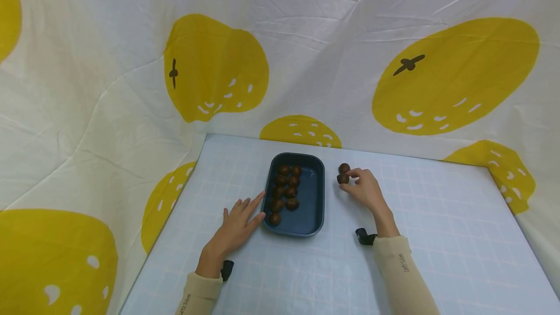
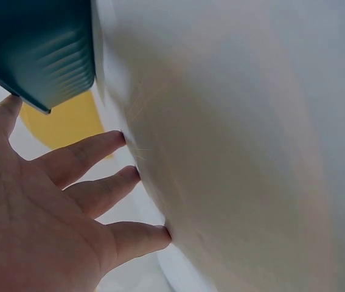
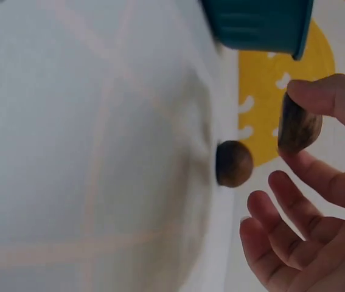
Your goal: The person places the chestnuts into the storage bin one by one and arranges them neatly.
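Between the thumb and index finger of my right hand (image 1: 364, 189) is a chestnut (image 3: 300, 125), brown with one flattened side, raised off the table. Another chestnut (image 3: 235, 163) lies on the table just beyond it. My left hand (image 1: 236, 224) is spread beside the dark blue tray (image 1: 312, 230), its index finger and thumb at the tray's left rim. In the left wrist view, the other fingertips (image 2: 163, 234) of that hand rest on the table. Inside the tray, several chestnuts (image 1: 291, 203) sit in two rough columns along the left side.
A pale checked cloth (image 1: 437, 237) covers the table. White fabric with yellow fruit prints (image 1: 455, 77) hangs behind and to the left of it. The tray's right part shows bare bottom. Small black wrist cameras (image 1: 365, 236) sit at both wrists.
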A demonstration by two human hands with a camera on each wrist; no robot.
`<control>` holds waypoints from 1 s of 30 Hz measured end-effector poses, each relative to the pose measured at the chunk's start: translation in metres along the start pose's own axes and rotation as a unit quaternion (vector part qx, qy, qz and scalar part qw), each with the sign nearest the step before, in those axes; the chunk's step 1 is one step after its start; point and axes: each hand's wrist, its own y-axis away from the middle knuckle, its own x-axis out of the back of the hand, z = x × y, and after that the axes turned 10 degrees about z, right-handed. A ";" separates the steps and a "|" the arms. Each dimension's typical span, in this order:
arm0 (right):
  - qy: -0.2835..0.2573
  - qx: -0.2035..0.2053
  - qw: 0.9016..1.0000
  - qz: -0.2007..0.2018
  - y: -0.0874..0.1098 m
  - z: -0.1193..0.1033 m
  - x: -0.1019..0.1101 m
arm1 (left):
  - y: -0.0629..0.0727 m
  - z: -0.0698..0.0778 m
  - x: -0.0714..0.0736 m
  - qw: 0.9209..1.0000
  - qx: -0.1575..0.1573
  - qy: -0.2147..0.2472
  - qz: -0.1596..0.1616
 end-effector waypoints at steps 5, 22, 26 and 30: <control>-0.011 0.046 0.999 0.005 0.001 -0.009 0.003 | 0.000 0.000 0.000 1.000 -0.001 -0.001 0.002; -0.050 0.156 0.984 -0.065 0.003 -0.069 0.009 | -0.001 0.000 0.000 1.000 0.000 -0.002 0.000; -0.046 0.181 0.979 -0.082 0.003 -0.079 0.005 | 0.000 0.000 0.000 1.000 0.002 -0.004 -0.002; -0.049 0.203 0.973 -0.097 0.003 -0.089 0.001 | 0.000 0.000 0.000 1.000 0.004 -0.006 -0.006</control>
